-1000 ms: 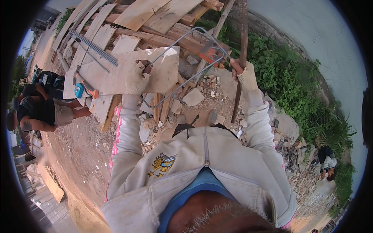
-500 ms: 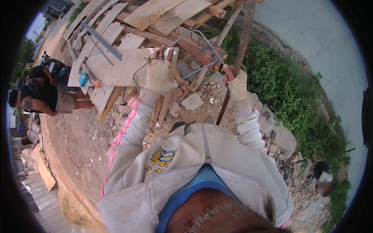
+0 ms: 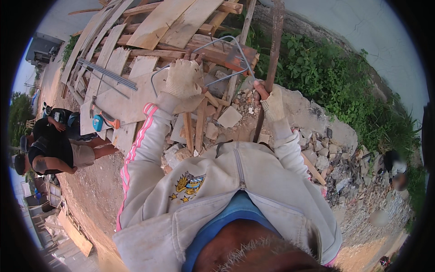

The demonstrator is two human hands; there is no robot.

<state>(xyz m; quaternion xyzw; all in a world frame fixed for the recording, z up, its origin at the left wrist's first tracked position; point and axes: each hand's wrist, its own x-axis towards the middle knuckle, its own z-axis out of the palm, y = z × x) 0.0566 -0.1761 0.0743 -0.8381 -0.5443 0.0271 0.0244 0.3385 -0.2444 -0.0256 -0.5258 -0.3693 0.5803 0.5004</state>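
A grey bent steel rod, shaped into an open four-sided loop, lies ahead of me across the wood pile. My left hand, in a cream fingerless glove, lies over the loop's left side, fingers pointing away and apart. The glove hides part of the rod. A rusty plate sits beneath the loop's right side. My right hand, gloved the same way, is closed around a long rusty bar that slants from the top edge down towards me. One end of the rod reaches close to the right thumb.
Boards and beams are heaped ahead, with straight rods and a hammer beside a teal-orange tool. Rubble lies below. Two people stand left, one in a black shirt. Bushes line the right wall.
My view has turned, so the people, bushes and far wall have shifted. Both hands keep their places at the loop and the bar; the bar's upper end sits slightly further left.
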